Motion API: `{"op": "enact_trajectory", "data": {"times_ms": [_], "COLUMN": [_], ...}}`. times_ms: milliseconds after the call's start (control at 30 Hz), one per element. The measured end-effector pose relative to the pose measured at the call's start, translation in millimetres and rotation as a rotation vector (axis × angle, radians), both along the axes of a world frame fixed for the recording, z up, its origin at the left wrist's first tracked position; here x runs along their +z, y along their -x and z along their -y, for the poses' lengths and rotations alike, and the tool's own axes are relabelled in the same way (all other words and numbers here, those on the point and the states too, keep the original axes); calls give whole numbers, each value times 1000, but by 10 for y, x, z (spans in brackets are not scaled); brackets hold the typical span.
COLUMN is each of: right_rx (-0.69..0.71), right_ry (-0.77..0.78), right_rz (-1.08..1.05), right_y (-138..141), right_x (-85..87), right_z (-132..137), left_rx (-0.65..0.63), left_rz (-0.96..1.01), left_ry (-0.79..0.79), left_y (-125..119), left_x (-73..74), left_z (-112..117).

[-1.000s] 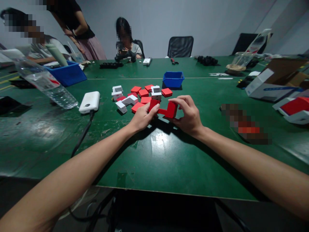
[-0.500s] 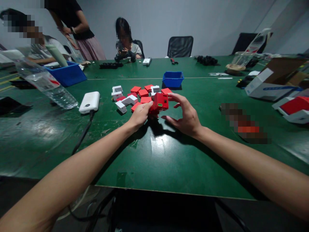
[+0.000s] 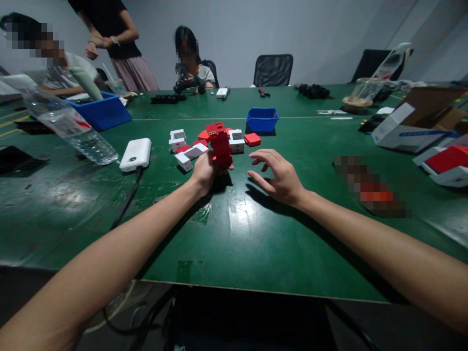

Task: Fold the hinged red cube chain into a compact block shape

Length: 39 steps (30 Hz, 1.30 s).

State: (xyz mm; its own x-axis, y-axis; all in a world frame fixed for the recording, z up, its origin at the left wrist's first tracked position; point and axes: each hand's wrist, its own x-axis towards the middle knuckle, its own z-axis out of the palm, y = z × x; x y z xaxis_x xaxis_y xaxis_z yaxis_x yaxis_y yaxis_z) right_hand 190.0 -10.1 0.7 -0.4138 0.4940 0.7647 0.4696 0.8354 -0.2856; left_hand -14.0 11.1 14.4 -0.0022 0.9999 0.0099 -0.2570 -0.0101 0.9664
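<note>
My left hand (image 3: 205,169) is closed round a red plastic housing (image 3: 220,146) with a small green terminal near its top, held upright above the table. My right hand (image 3: 276,175) hovers to the right with curled, parted fingers and nothing in them. Behind the held piece lies a loose group of red and white plastic parts, partly hidden by it. White bracket-shaped pieces (image 3: 190,154) are at its left, a white part (image 3: 237,141) is just right of the housing, and a flat red part (image 3: 252,139) lies further right.
A blue bin (image 3: 262,120) stands behind the parts. At the left are a white power bank (image 3: 135,155) with a black cable, a tilted water bottle (image 3: 69,124) and a larger blue bin (image 3: 106,114). A cardboard box (image 3: 413,122) is at right. Other people are across the green table (image 3: 234,253).
My left hand has moved left with the red housing and turned it upright. The right hand, which was close to the housing, is now apart from it.
</note>
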Motion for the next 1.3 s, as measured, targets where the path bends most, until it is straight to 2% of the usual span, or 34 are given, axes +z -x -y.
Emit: {"op": "enact_trajectory", "data": {"times_ms": [233,433,600,833,967,1100,1200,1300], "right_rx": [48,75,84,106,106,108,114,118], "right_ry": [53,87,103,133,144,147,147,152], "right_rz": [44,60,74,75,82,100,102,114], "right_y": [-3,-16,-23,-25,-24,-25,-26,-24], "right_x": [-9,-18,-18,-33,-30,-27,-29,-26], "right_z": [9,0,1,-2,-1,0,-1,1], "left_rx": [-325,-409,-463,-438,-368,-370,-388,-339], "left_rz": [143,203,239,250,194,132,138,187], "left_ry": [69,110,142,176,208,207,232,234], "left_y": [12,56,110,78,39,31,39,34], "left_x": [0,-81,-85,-22,3,17,18,15], "left_z": [92,50,19,36,50,55,65,88]}}
